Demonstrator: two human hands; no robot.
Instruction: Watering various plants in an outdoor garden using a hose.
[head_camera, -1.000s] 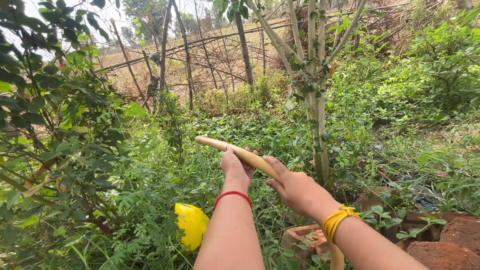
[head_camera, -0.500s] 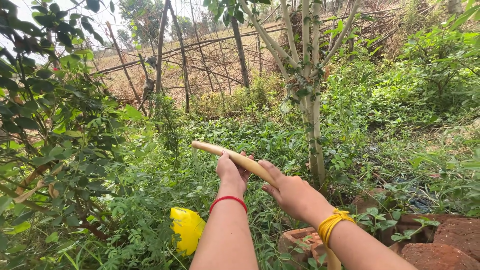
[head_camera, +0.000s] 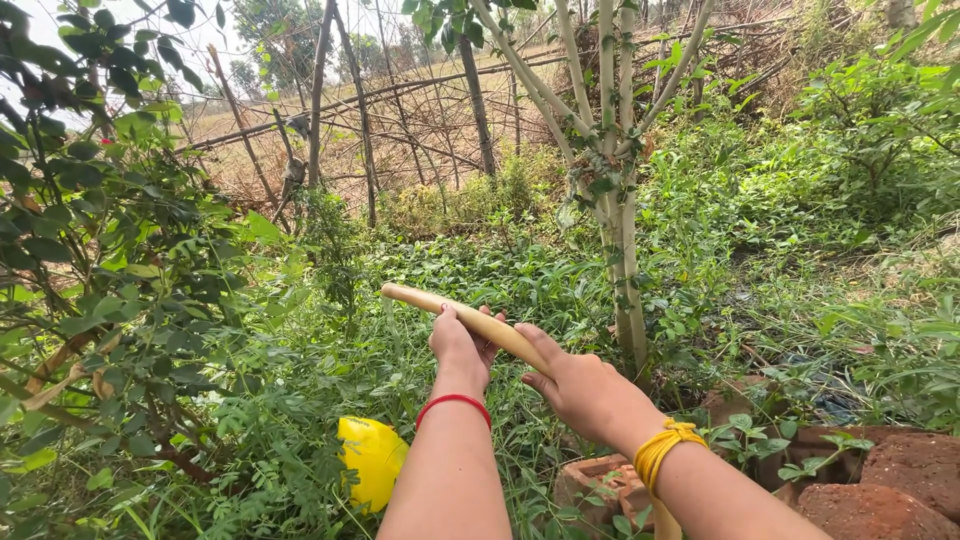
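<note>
head view: pale yellow hose (head_camera: 470, 320) sits mid-frame, held out over the greenery. its long axis slants from the open tip at far left, up near the bushes, down toward near right, where it disappears into the right fist. the tip points left and slightly away from the person. no water visible at the tip that i can tell.

left hand (head_camera: 462, 345) is further along the hose toward the tip, fingers curled up around it from underneath, thumb on top, so it is grasping the hose from below. red thread band (head_camera: 453, 402) on that wrist. right hand (head_camera: 585, 388) is nearer the body and lower right, clenched round the hose where it comes in; the hose runs out of the top of the fist toward the left hand. the two hands are close but apart, a short bare stretch of hose between them. left hand is the one nearer the tip, right hand nearer the trailing end. yellow cord (head_camera: 665, 447) is wrapped round the right wrist.

outward: yellow plastic object (head_camera: 372, 458) lies low in the weeds near left of the left forearm, well below the hose, not touching it. reddish bricks (head_camera: 880, 485) near right, partly under leaves. slim pale tree trunk (head_camera: 622, 250) stands just right of and beyond the hands. leafy shrub (head_camera: 100, 260) fills the left side. stick fence (head_camera: 400, 110) and dry ground far behind.
</note>
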